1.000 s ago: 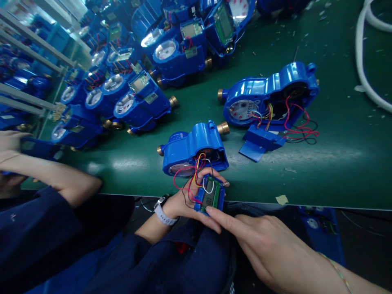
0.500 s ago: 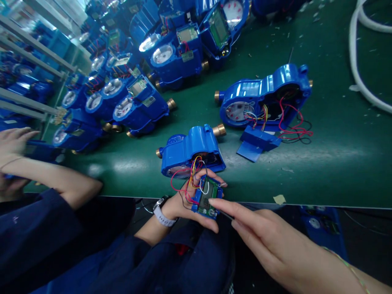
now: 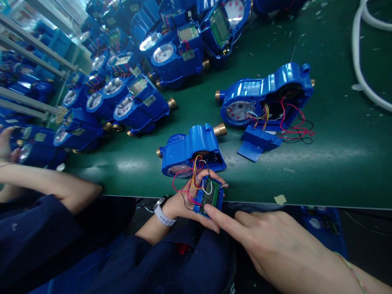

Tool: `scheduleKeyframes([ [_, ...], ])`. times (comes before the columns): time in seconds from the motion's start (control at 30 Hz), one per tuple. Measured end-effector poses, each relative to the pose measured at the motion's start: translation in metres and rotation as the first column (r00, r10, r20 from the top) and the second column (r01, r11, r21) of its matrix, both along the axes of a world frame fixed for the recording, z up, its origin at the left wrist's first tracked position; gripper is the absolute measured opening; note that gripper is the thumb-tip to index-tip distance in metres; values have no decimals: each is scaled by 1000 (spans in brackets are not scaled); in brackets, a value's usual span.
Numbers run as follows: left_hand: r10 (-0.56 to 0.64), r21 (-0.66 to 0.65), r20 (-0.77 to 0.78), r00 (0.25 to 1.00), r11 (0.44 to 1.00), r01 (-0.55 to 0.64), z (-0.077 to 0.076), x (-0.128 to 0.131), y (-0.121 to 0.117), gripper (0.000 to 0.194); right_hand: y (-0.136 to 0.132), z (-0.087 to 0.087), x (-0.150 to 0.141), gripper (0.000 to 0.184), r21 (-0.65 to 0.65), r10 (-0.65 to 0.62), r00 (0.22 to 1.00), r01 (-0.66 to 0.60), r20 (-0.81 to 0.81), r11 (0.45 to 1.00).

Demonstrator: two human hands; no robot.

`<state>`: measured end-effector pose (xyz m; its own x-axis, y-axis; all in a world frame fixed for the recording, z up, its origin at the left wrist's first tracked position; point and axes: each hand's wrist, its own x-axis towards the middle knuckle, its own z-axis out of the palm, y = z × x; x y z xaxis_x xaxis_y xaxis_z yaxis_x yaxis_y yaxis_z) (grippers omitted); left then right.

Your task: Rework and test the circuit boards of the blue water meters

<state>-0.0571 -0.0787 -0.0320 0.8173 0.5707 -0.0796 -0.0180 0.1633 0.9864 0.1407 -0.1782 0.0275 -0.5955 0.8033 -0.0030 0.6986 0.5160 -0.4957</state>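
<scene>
My left hand [image 3: 183, 204] is wrapped round a small circuit board with a display [image 3: 208, 195] in a blue frame, just off the table's front edge. Red, yellow, black and white wires run from it to an open blue water meter [image 3: 192, 149] lying behind it. My right hand [image 3: 269, 241] rests its stretched index finger on the board's near left corner. Its other fingers are curled, and what they may hold is hidden. A second open meter [image 3: 266, 98] lies to the right with loose wires and a detached blue part [image 3: 260, 141].
Several blue meters [image 3: 139, 104] stand at the left and back of the green table [image 3: 324, 175]. A co-worker's arm [image 3: 52, 179] reaches in at left, with a hand at another meter [image 3: 38, 145]. A white hose [image 3: 357, 61] curves at right; a yellow scrap [image 3: 279, 199] lies by the edge.
My right index finger has moved slightly left and down on the board. A thin dark tool seen under that hand half a second ago is out of sight. The co-worker's hand has shifted at a meter.
</scene>
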Motion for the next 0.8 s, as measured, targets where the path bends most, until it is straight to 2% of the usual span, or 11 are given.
scheduleKeyframes([
  [0.2,-10,-63,15,1000,998,11,7,3,2,87,-5,-7,-5,76,57,-36,998,38,-43,998],
  [0.33,13,-101,-29,1000,995,-16,7,4,2,91,-6,-12,-8,78,16,-62,996,63,-62,998],
  [0.57,40,-109,19,999,993,-38,0,2,0,88,-4,-11,-5,80,0,-22,997,22,-71,1000],
  [0.8,25,-142,11,1000,990,-23,1,2,-1,83,1,-8,-3,81,15,39,999,-39,-12,999],
])
